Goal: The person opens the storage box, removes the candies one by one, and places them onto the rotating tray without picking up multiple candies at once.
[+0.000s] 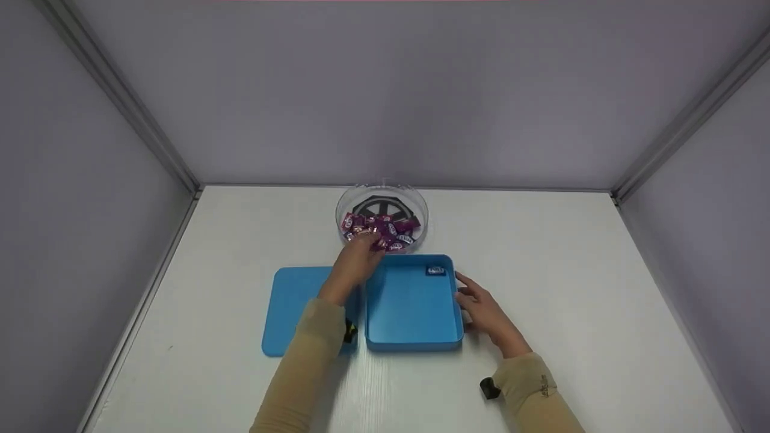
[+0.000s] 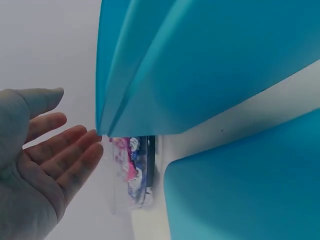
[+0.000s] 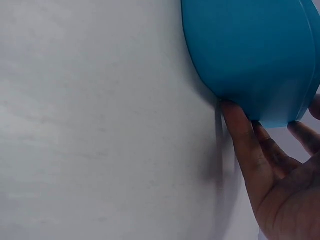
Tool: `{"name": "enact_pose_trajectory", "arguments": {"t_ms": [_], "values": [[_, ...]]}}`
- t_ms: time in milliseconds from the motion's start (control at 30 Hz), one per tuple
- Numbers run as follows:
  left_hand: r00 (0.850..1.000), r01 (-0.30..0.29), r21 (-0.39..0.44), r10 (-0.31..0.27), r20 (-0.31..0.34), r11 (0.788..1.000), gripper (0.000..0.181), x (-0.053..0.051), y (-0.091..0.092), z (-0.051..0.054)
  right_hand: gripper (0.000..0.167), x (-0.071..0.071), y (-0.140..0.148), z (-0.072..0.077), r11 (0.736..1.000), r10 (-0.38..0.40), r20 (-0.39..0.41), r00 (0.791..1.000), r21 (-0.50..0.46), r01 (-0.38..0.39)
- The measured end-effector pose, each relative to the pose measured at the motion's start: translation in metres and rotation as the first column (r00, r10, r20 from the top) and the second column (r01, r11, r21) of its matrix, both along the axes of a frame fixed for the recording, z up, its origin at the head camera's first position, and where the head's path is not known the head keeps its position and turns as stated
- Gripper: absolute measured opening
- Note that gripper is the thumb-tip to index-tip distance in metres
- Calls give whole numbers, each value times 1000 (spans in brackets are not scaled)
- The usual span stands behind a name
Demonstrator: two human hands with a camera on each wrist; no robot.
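A round clear bowl [image 1: 425,207] holds several small wrapped candies [image 1: 385,231] in purple, pink and blue. My left hand [image 1: 356,261] reaches over its near edge, fingertips by the candies. The left wrist view shows that hand [image 2: 55,155] with fingers loosely extended and nothing in the palm. Nearer to me stands an open blue box [image 1: 412,313], with one dark blue candy [image 1: 435,270] inside at its far right corner. My right hand [image 1: 486,310] touches the box's right wall; in the right wrist view its fingers [image 3: 240,130] lie fairly straight against the outside.
A flat blue lid [image 1: 295,307] lies left of the box, partly under my left forearm. The white table [image 1: 553,258] is bounded by grey panels [image 1: 385,96] at the back and both sides. A small black device [image 1: 489,388] sits at my right cuff.
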State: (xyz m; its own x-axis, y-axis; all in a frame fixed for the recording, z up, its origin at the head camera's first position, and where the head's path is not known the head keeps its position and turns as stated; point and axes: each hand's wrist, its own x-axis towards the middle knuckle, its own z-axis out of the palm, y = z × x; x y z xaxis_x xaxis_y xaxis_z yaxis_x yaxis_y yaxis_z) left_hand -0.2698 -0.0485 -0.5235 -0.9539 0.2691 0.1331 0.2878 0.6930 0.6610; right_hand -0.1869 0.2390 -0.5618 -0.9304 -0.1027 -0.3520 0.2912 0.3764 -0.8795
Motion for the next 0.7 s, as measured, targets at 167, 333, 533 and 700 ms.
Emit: {"name": "enact_pose_trajectory", "arguments": {"t_ms": [167,333,533,700], "values": [[1000,22,-27,-22,4,999,40,17,6,4,56,0,1,0,1000,1,4,1000,-2,-1],[998,60,-71,-61,-23,996,39,33,12,6,55,0,1,-1,1000,0,0,1000,-3,0],[992,122,-132,-126,-16,984,36,48,14,0,55,-1,1,-1,1000,4,-10,1000,15,-4],[985,168,-149,-170,-4,974,36,56,14,-3,56,-2,1,-2,1000,1,-8,1000,15,-1]]}}
